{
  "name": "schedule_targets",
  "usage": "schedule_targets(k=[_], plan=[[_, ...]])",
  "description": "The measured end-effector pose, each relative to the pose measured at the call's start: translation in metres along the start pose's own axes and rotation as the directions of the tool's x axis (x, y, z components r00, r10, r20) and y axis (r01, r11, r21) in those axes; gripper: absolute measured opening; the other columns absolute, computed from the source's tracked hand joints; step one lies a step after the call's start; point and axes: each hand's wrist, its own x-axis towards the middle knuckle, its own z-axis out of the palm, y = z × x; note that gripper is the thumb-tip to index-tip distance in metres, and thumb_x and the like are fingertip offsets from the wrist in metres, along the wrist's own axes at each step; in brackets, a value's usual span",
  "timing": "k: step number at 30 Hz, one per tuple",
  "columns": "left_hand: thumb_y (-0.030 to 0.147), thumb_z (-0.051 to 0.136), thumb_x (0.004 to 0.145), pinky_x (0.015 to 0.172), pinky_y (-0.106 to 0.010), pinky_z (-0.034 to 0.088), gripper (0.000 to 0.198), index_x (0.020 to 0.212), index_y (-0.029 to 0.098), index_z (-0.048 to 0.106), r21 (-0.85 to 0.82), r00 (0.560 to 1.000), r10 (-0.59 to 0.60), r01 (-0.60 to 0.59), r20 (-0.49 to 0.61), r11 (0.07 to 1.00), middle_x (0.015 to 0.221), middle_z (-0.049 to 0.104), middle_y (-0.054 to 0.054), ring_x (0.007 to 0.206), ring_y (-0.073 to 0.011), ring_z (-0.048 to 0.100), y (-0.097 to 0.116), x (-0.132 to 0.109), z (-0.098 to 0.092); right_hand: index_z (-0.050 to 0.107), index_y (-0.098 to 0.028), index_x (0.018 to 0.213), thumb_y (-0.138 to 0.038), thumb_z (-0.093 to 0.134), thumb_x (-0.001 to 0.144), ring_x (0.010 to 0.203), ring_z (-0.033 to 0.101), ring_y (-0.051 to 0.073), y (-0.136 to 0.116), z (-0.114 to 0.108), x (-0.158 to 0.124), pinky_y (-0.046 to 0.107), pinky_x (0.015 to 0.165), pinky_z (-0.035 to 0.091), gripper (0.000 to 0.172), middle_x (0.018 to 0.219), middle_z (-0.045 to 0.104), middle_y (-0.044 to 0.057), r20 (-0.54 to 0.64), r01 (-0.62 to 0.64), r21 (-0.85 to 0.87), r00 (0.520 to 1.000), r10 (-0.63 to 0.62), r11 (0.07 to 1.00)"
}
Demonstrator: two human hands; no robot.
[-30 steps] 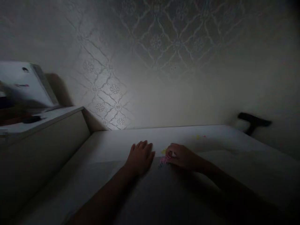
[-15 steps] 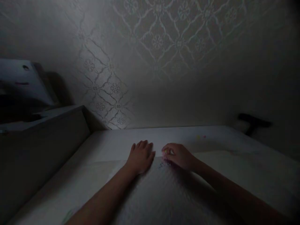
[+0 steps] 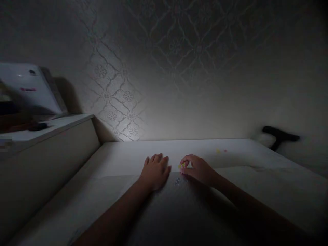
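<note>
My left hand [image 3: 155, 172] lies flat, fingers spread, on a pale sheet [image 3: 123, 191] that covers the near part of the white tabletop [image 3: 123, 155]. To its right, my right hand [image 3: 198, 170] pinches a small pink and yellow object [image 3: 182, 166] between thumb and fingertips. Its exact kind is too small and dim to make out. Just below the pinch, a small dark printed mark or cluster of bits [image 3: 177, 181] shows on the sheet. The two hands are a short gap apart.
A yellow bit [image 3: 218, 150] and a pink bit [image 3: 225, 150] lie at the back right of the tabletop. At left, a raised shelf [image 3: 64, 126] holds a white box [image 3: 36, 89] and dark items. A black T-shaped object [image 3: 280, 134] stands beyond the right edge. Patterned wallpaper [image 3: 128, 97] rises behind.
My right hand has lifted slightly from the sheet with the small pink and yellow object, uncovering more of the dark mark. My left hand stays put; the light on the wall has shifted.
</note>
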Motion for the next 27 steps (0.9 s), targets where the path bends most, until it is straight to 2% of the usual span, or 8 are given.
schedule_targets(k=[3,6,14,19,21,23,25,27], plan=[[0.041,0.033,0.097,0.108,-0.052,0.033,0.044,0.132,0.021,0.050,0.006,1.000,-0.005,0.005,-0.001,1.000,0.141,0.049,-0.014,0.132,-0.0299,0.043,0.000,0.000,0.000,0.066,-0.020,0.085,-0.022,0.070,0.070,0.078,0.061,0.018,0.001,0.000,-0.001,0.028,0.073,0.044,0.016,0.084,0.066,0.003,-0.043,-0.069,-0.091,0.997,0.066,0.993],[0.041,0.033,0.097,0.108,-0.052,0.034,0.043,0.132,0.021,0.050,0.006,1.000,-0.004,0.004,-0.009,1.000,0.141,0.049,-0.014,0.132,-0.0297,0.043,0.000,0.000,0.001,0.066,-0.019,0.081,-0.028,0.069,0.074,0.077,0.062,0.019,0.001,-0.002,-0.001,0.028,0.070,0.043,0.012,0.083,0.067,0.004,-0.017,-0.122,-0.134,0.993,0.120,0.983],[0.041,0.033,0.097,0.109,-0.054,0.032,0.045,0.135,0.020,0.048,-0.006,1.000,-0.003,0.003,-0.001,1.000,0.142,0.048,-0.015,0.132,-0.0314,0.042,-0.001,0.000,0.001,0.063,-0.020,0.075,-0.021,0.068,0.070,0.078,0.064,0.018,0.002,-0.002,-0.002,0.027,0.071,0.044,0.007,0.080,0.070,0.003,0.014,-0.078,-0.003,0.997,0.078,0.997],[0.041,0.033,0.097,0.108,-0.053,0.033,0.045,0.134,0.020,0.049,0.001,1.000,0.008,-0.008,-0.004,1.000,0.141,0.049,-0.015,0.131,-0.0310,0.044,-0.002,0.000,0.001,0.059,-0.022,0.072,-0.025,0.065,0.072,0.066,0.061,0.015,-0.005,-0.007,0.001,0.025,0.062,0.043,0.007,0.071,0.068,0.000,0.008,-0.096,0.072,0.995,0.095,0.993],[0.041,0.033,0.097,0.108,-0.053,0.034,0.045,0.134,0.020,0.049,0.004,1.000,0.009,-0.009,-0.005,1.000,0.141,0.049,-0.015,0.131,-0.0307,0.044,-0.003,0.001,0.001,0.059,-0.022,0.072,-0.030,0.064,0.073,0.066,0.061,0.015,0.002,-0.017,0.006,0.025,0.062,0.043,0.009,0.072,0.068,0.000,-0.057,-0.085,0.042,0.995,0.088,0.995],[0.042,0.033,0.097,0.108,-0.053,0.033,0.046,0.135,0.021,0.048,0.001,1.000,0.001,-0.001,0.000,1.000,0.142,0.048,-0.014,0.132,-0.0307,0.043,-0.003,0.001,0.001,0.059,-0.022,0.071,-0.032,0.064,0.073,0.067,0.062,0.016,0.020,-0.033,0.010,0.026,0.064,0.044,0.010,0.073,0.069,0.000,-0.180,-0.107,-0.023,0.978,0.101,0.994],[0.042,0.032,0.097,0.109,-0.053,0.032,0.047,0.137,0.021,0.047,-0.003,1.000,-0.003,0.003,0.009,1.000,0.143,0.047,-0.014,0.133,-0.0306,0.042,-0.003,0.001,0.001,0.061,-0.023,0.072,-0.032,0.063,0.074,0.071,0.063,0.017,0.047,-0.054,0.011,0.028,0.065,0.045,0.009,0.076,0.070,0.001,-0.318,-0.199,-0.098,0.935,0.159,0.975],[0.042,0.032,0.097,0.110,-0.053,0.031,0.048,0.138,0.021,0.046,-0.009,1.000,-0.010,0.011,0.017,1.000,0.144,0.046,-0.014,0.133,-0.0304,0.041,-0.003,0.001,0.001,0.062,-0.023,0.069,-0.032,0.065,0.073,0.070,0.064,0.019,0.080,-0.075,0.009,0.029,0.062,0.045,0.010,0.072,0.070,0.002,-0.405,-0.355,-0.154,0.874,0.269,0.922]])
